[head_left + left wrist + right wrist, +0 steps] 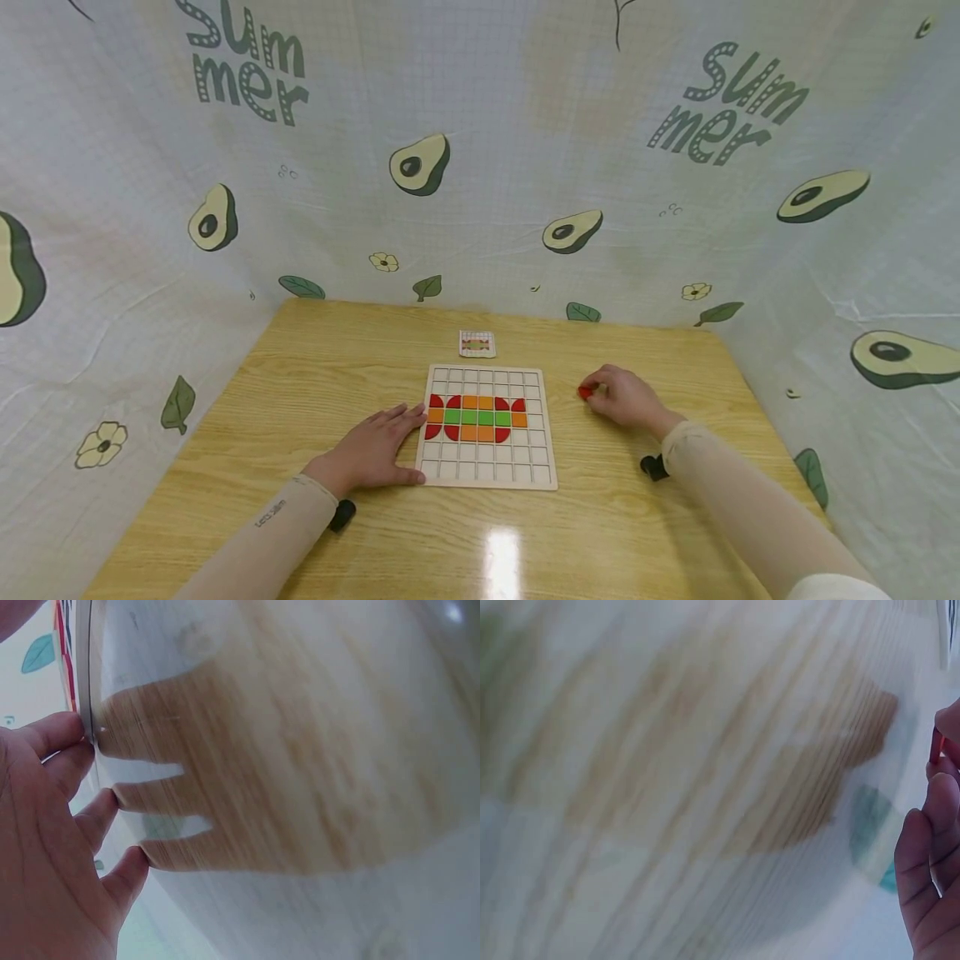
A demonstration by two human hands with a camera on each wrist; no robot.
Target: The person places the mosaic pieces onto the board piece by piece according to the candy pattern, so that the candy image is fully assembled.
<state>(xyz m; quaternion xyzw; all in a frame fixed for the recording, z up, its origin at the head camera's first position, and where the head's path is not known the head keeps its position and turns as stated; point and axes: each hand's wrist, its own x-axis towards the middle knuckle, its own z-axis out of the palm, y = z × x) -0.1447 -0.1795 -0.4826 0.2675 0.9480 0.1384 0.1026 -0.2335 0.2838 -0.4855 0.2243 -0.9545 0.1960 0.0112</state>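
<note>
A square wooden grid board (480, 467) lies on the table, with red, orange and green tiles in a band across its middle rows. My left hand (375, 450) rests at the board's left edge, fingers spread; in the left wrist view its fingertips (133, 859) touch the tabletop and the board's side. To the right of the board, my right hand (626, 398) pinches a small red tile (585, 392) between thumb and fingers, apart from the board. In the right wrist view the red tile (936, 745) shows edge-on, partly hidden by the fingers.
A small pattern card (477, 344) with a matching coloured design lies behind the board. The wooden table (337, 350) meets a printed cloth (495, 183) hung at the back and both sides. A bright reflection lies on the table in front of the board.
</note>
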